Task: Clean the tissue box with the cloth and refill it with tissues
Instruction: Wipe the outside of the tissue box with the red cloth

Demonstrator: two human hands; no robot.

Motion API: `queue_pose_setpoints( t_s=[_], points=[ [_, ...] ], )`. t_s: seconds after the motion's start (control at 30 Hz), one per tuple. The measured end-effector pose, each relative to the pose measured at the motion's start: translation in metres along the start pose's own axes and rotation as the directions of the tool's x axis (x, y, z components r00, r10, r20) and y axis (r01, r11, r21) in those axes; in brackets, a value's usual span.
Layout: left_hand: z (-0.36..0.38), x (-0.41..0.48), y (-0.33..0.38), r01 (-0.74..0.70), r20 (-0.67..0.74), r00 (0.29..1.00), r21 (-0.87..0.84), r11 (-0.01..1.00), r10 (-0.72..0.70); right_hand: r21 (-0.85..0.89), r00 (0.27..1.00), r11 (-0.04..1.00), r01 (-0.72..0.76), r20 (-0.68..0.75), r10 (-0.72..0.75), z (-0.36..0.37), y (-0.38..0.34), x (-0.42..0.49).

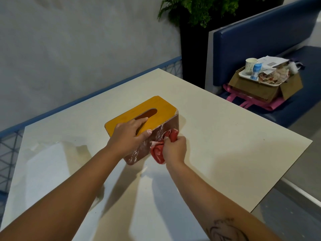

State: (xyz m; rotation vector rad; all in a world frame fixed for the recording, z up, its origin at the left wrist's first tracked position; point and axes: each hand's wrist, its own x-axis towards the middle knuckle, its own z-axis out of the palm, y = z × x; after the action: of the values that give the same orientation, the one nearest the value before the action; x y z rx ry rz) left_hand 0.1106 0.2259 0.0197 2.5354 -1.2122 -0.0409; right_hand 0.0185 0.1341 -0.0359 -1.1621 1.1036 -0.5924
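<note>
A wooden tissue box (161,108) with a yellow lid and brown sides is set near the middle of the cream table (225,136), its long axis running from 7 to 1 o'clock. The box is held at its near end by the left hand (128,134), which comes in from 7 o'clock: the fingers are hooked into the lid's slot (151,113) and the thumb is pressed on the top edge of the long brown side. A bunched red cloth (157,152) is gripped in the curled fingers of the right hand (174,149) and is pressed against that same side, at the box's 4 o'clock, just beside the left thumb. White smears can be seen on the brown side around the cloth. At 2 o'clock, well apart from the table, a cardboard box (251,87) carrying a tray (243,75) and a paper cup (250,64) is set on a blue bench (260,37).
</note>
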Motion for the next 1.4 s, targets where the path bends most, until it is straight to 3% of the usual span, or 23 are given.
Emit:
queue_pose_setpoints(
  t_s=[0.17, 0.27, 0.37, 0.47, 0.63, 0.77, 0.83, 0.9, 1.0, 1.1, 1.3, 1.4],
  points=[
    [0.000, 0.000, 0.000, 0.015, -0.001, 1.000, 0.010, 1.000, -0.015, 0.133, 0.970, 0.961, -0.241, 0.077, 0.232, -0.011, -0.022, 0.013],
    [0.000, 0.000, 0.001, 0.020, -0.005, 1.000, 0.022, 1.000, -0.020, 0.079, 0.998, 0.996, -0.051, 0.036, 0.049, -0.015, -0.031, 0.010],
    [0.001, 0.000, 0.002, 0.023, -0.009, 1.000, 0.021, 1.000, -0.023, -0.003, 0.982, 0.983, 0.186, -0.016, -0.186, -0.013, -0.025, -0.002],
    [0.000, -0.001, 0.003, 0.023, -0.008, 1.000, 0.029, 0.999, -0.023, -0.040, 0.965, 0.964, 0.261, -0.026, -0.263, -0.008, -0.005, -0.003],
    [0.000, 0.000, 0.002, 0.039, 0.004, 0.999, 0.034, 0.999, -0.039, -0.014, 0.998, 0.998, -0.064, 0.015, 0.064, -0.008, -0.005, 0.009],
    [-0.001, 0.000, 0.002, 0.047, 0.012, 0.999, 0.026, 0.999, -0.047, 0.277, 0.934, 0.892, -0.356, 0.075, 0.349, -0.019, -0.030, 0.023],
    [-0.001, -0.001, 0.003, 0.045, 0.012, 0.999, 0.030, 0.999, -0.045, 0.227, 0.966, 0.939, -0.258, 0.054, 0.253, -0.023, -0.037, 0.028],
    [-0.002, -0.002, 0.006, 0.039, 0.008, 0.999, 0.032, 0.999, -0.039, 0.061, 1.000, 0.998, -0.017, -0.011, 0.018, -0.026, -0.041, 0.026],
    [-0.003, -0.002, 0.009, 0.033, 0.001, 0.999, 0.040, 0.999, -0.033, -0.032, 0.974, 0.974, 0.224, -0.017, -0.224, -0.026, -0.035, 0.014],
    [-0.002, -0.003, 0.009, 0.027, -0.007, 1.000, 0.038, 0.999, -0.027, -0.063, 0.971, 0.969, 0.238, 0.018, -0.237, -0.018, -0.015, 0.004],
    [-0.002, -0.001, 0.005, 0.018, -0.012, 1.000, 0.048, 0.999, -0.017, -0.084, 0.998, 0.995, 0.055, -0.003, -0.055, -0.021, -0.011, 0.031],
    [-0.001, -0.002, 0.006, 0.031, -0.016, 0.999, 0.032, 0.999, -0.030, -0.094, 0.997, 0.993, 0.076, -0.011, -0.078, -0.027, -0.022, 0.035]
  ],
)
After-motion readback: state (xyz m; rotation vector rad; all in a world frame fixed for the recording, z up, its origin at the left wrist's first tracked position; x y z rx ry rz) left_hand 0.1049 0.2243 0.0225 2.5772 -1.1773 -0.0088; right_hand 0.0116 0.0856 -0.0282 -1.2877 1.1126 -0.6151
